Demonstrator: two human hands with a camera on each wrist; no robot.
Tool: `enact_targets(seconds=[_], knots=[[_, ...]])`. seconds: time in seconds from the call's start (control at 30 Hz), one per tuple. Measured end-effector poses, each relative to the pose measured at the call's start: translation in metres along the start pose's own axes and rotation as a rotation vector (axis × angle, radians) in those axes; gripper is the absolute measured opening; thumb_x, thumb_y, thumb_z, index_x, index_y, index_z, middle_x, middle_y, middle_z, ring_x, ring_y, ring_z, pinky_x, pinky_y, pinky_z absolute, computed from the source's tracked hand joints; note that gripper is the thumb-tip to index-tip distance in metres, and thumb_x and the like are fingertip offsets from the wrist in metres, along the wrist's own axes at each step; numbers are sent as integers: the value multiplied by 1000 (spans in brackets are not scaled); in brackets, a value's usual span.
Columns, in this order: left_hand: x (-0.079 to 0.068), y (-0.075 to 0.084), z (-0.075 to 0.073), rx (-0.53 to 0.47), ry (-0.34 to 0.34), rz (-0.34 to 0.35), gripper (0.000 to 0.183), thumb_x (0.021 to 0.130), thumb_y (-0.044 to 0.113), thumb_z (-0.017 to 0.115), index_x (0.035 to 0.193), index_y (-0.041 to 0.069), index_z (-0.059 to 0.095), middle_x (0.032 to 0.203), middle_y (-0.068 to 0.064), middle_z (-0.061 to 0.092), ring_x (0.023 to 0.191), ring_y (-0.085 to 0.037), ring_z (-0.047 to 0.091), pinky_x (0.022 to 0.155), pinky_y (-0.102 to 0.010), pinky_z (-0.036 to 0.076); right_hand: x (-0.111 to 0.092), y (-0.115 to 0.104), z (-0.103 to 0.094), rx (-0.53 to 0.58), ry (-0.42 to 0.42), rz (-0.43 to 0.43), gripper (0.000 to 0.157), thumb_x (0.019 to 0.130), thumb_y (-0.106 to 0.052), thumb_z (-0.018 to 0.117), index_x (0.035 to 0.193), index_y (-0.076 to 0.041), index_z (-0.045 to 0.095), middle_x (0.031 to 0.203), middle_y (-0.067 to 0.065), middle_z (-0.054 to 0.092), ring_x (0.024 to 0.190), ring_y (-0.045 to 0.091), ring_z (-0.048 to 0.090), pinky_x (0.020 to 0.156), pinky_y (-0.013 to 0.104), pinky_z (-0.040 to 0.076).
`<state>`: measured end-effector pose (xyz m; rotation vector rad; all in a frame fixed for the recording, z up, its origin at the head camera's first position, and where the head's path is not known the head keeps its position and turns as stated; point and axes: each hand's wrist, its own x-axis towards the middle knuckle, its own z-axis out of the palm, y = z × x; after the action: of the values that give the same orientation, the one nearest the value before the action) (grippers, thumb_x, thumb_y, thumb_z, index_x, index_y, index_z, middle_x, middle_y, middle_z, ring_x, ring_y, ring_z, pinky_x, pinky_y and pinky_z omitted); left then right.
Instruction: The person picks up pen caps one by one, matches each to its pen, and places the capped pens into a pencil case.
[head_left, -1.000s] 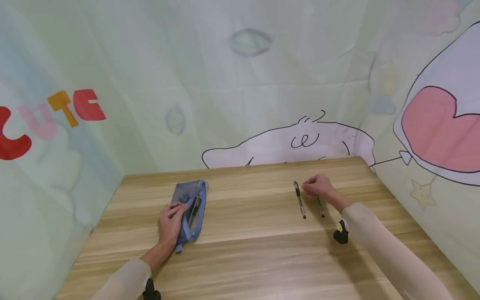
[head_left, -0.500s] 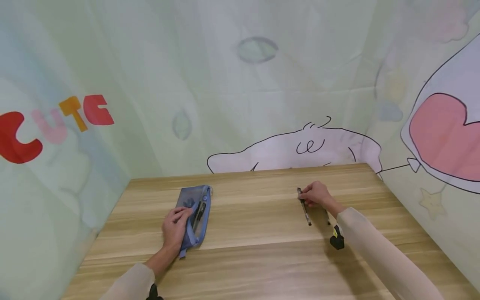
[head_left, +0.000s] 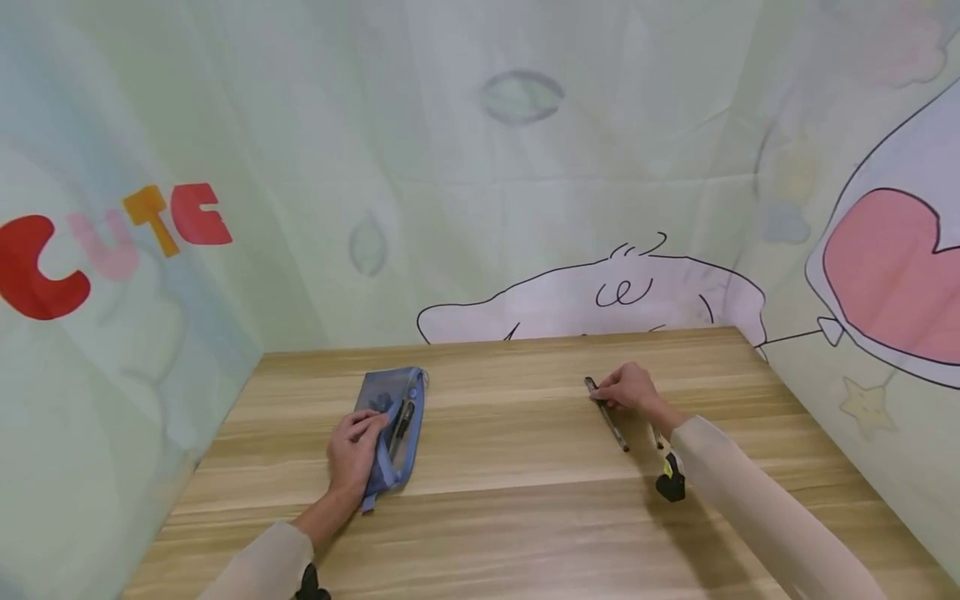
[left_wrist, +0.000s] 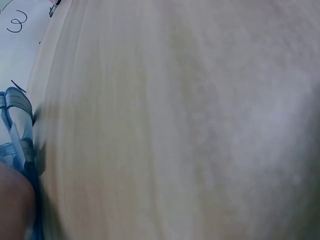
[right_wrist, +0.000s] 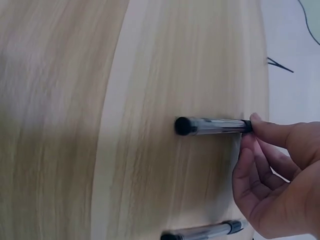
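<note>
A blue mesh pencil case (head_left: 418, 417) lies on the left half of the table, its zip side gaping. Inside it a black pen (head_left: 403, 419) shows. My left hand (head_left: 356, 450) pinches the case's near left edge between thumb and fingers; the left wrist view catches only a bit of this hand and the blue case (left_wrist: 20, 112). On the right, my right hand (head_left: 628, 387) pinches a clear-barrelled pen with black ends (right_wrist: 215, 126) near its cap, thumb above and fingers below. A second similar pen (right_wrist: 205, 232) lies beside it, partly behind the right wrist in the head view.
The wood-grain table (head_left: 510, 433) spreads between the two hands. A printed cloth backdrop (head_left: 480, 208) stands right behind its far edge and along both sides. Each wrist wears a small black device (head_left: 671, 483).
My right hand has moved left onto the first pen and now grips it; the pen has turned, its far end swinging slightly left. My left hand keeps its hold on the pencil case.
</note>
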<state>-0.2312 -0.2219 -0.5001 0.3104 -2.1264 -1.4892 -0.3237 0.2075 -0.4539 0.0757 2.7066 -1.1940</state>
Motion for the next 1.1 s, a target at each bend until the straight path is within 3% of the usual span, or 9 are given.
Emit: enact_targets(seconds=[0.27, 0.5, 0.83, 1.1], knots=[[1, -2, 2, -15, -23, -27, 23, 93, 17, 75, 98, -5, 79, 112, -16, 72, 96, 9, 51, 87, -8, 41, -6, -19, 10, 271, -114, 50, 28, 92, -13, 76, 110, 9, 74, 70, -4, 72, 58, 4, 57, 53, 16, 47], [0, -4, 1, -3, 16, -41, 18, 90, 13, 76, 94, -4, 80, 106, -10, 72, 93, 13, 52, 84, -4, 41, -4, -41, 48, 478, -261, 62, 21, 94, -14, 74, 104, 4, 74, 66, -6, 69, 57, 2, 55, 53, 15, 43], [-2, 1, 1, -5, 5, -21, 20, 92, 14, 75, 96, -5, 80, 109, -17, 72, 94, 10, 50, 85, -7, 40, -5, -91, 114, 614, -361, 56, 22, 94, -14, 74, 109, 2, 74, 73, -6, 73, 60, 0, 55, 55, 14, 43], [-1, -1, 0, -27, -4, -30, 19, 91, 12, 76, 96, -6, 79, 108, -17, 72, 93, 10, 52, 83, -4, 41, -9, -117, 145, 700, -366, 12, 29, 95, -14, 74, 116, 5, 72, 79, -4, 77, 60, -1, 54, 54, 13, 40]])
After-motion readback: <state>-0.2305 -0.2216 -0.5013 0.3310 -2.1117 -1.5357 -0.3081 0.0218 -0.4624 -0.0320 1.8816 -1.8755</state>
